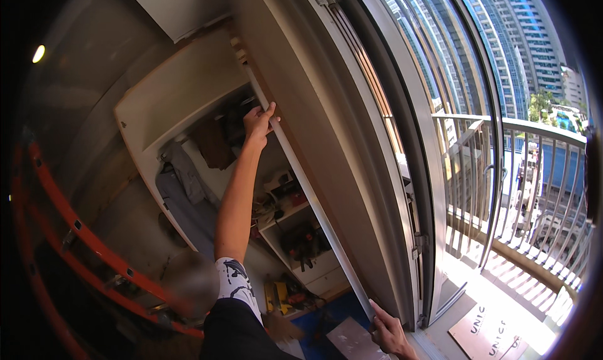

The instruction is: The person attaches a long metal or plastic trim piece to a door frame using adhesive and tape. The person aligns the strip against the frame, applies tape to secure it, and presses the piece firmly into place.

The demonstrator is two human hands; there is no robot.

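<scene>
A long, thin, pale strip runs slantwise along the edge of a brown upright panel, beside an open wardrobe. High up, my left hand is closed around the strip with my arm stretched out. Low on the right, my right hand grips its lower end, thumb along the edge. Both hands touch the strip; whether it is fixed to the panel I cannot tell.
Inside the wardrobe hang grey clothes, with tools on shelves below. An orange ladder stands at left. To the right are a glass door frame, a balcony railing and a marked cardboard sheet on the floor.
</scene>
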